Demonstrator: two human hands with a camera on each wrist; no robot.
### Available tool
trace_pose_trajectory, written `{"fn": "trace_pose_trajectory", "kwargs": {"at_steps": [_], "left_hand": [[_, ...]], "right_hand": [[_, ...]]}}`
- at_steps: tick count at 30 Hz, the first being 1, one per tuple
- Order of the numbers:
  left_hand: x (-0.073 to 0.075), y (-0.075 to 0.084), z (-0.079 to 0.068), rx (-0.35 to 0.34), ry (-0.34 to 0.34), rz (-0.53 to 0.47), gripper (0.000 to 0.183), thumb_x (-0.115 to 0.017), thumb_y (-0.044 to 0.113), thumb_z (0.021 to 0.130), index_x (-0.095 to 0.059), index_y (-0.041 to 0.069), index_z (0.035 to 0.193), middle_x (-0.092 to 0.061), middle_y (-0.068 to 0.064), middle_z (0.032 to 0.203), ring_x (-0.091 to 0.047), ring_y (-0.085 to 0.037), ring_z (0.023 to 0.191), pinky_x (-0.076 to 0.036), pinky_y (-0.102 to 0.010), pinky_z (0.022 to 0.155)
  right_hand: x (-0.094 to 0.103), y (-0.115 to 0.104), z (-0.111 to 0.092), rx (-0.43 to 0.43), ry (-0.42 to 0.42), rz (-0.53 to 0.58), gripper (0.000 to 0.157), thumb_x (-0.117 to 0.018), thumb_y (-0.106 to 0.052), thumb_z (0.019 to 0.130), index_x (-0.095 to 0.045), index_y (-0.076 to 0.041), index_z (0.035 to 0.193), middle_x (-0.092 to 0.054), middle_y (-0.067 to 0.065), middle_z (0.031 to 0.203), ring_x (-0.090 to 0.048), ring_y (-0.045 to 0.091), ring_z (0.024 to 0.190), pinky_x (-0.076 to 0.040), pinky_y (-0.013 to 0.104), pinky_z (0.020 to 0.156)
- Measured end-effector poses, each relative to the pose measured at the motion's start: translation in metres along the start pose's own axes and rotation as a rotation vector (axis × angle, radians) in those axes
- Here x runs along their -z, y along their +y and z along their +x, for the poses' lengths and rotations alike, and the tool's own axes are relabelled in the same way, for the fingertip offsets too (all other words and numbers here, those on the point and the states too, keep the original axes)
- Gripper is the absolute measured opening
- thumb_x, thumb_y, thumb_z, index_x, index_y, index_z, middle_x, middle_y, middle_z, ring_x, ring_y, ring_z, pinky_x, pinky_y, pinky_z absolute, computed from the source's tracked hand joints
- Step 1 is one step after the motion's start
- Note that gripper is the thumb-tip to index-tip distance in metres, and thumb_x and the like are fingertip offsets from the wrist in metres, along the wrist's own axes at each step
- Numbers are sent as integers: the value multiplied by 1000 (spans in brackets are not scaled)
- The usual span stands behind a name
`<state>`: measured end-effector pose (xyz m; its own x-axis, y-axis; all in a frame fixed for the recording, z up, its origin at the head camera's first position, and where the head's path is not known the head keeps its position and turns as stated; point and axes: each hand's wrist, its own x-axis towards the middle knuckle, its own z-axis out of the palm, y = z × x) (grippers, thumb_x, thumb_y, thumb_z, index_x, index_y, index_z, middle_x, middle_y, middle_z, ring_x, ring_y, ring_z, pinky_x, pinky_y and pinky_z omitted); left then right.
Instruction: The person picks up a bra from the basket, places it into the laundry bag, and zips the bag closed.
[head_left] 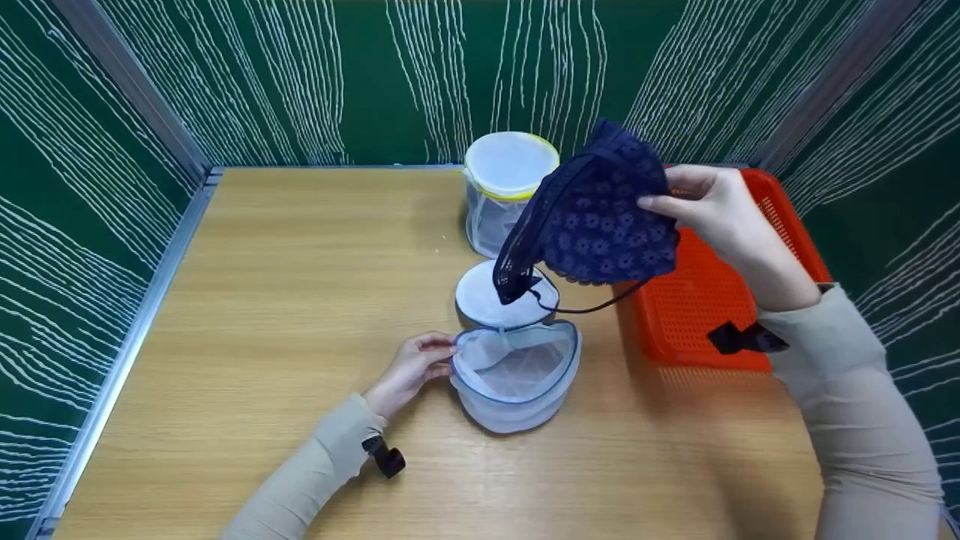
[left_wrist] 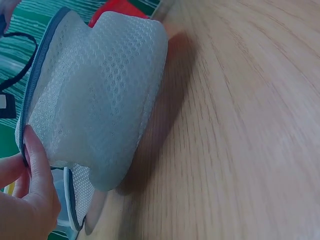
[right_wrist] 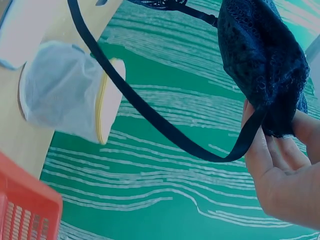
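Note:
A navy lace bra (head_left: 607,217) with a flower pattern hangs in the air from my right hand (head_left: 712,210), which pinches it between thumb and fingers. One dark strap (right_wrist: 165,127) loops down from it in the right wrist view. Below and to the left, a white mesh laundry bag (head_left: 517,405) with a blue-grey zipper edge stands with its mouth open. Its round lid (head_left: 487,296) is folded back behind it. My left hand (head_left: 412,367) pinches the bag's rim at the left side, thumb and fingers on the zipper edge (left_wrist: 31,95).
Behind the lid stands a second mesh bag (head_left: 491,217), cylindrical, with a yellow-edged top, zipped up. An orange-red plastic basket (head_left: 705,315) sits at the right under my right arm. Green walls with white lines enclose the wooden table (head_left: 300,300) at the back and sides.

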<state>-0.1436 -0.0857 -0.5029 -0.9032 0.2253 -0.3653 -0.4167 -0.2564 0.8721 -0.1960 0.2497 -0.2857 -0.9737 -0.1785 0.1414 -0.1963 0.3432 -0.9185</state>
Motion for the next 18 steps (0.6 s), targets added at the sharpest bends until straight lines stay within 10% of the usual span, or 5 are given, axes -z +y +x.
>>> {"fn": "trace_pose_trajectory", "kwargs": {"at_steps": [18], "left_hand": [[-1,1,0,-5,7,2,14,-55,-6,80,-60,-3,93,-60,-3,79,-56,-11,64,-49,-21,58]], "right_hand": [[-41,34,1,71,-179,-46,25,-67,-14,78,-65,1,98,-65,-2,89,-60,9,76,-50,19,68]]}}
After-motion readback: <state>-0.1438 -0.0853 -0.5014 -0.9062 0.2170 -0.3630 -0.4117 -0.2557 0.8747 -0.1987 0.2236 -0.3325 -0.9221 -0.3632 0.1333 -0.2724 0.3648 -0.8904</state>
